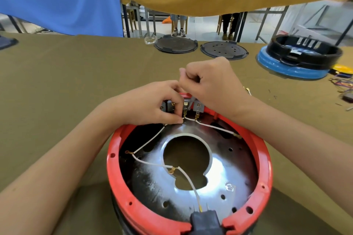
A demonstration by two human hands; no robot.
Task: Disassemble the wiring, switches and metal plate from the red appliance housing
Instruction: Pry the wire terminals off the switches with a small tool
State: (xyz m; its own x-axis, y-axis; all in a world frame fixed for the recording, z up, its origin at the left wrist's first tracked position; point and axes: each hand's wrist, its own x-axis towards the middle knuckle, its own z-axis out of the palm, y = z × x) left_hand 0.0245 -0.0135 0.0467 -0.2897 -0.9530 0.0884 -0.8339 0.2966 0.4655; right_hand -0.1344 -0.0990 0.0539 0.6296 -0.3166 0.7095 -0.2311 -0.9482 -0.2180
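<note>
- Nearest to the person, a black plug socket [205,219] sits in a notch of the red housing [266,160], with a thin white wire [188,179] running up from it. The socket looks like stiff moulded plastic; I'd guess it wants a firm pull on the body, not on the wire.
- Inside the rim lies the shiny metal plate [225,175] with a big keyhole-shaped opening. It looks thin, rigid and smooth, likely slippery and sharp along that cut edge, so the outer edge seems the safer place to lift.
- More white wires cross it, ending in small brass terminals [172,170]. The wires look limp and light; pulling should go on the brass ends, since the insulation could tear.
- At the far rim stand the grey switches [197,106], small and probably brittle.
- The left hand [152,103] has its fingers curled down at the switches, pinching a wire end beside one brass tab.
- The right hand [212,82] hovers just above, fingers curled tight; it seems to be pinching something thin, though I cannot make out what.
- Farther off on the olive table [76,74] lie two dark round lids [175,45] and a black ring on a blue base [303,51].
</note>
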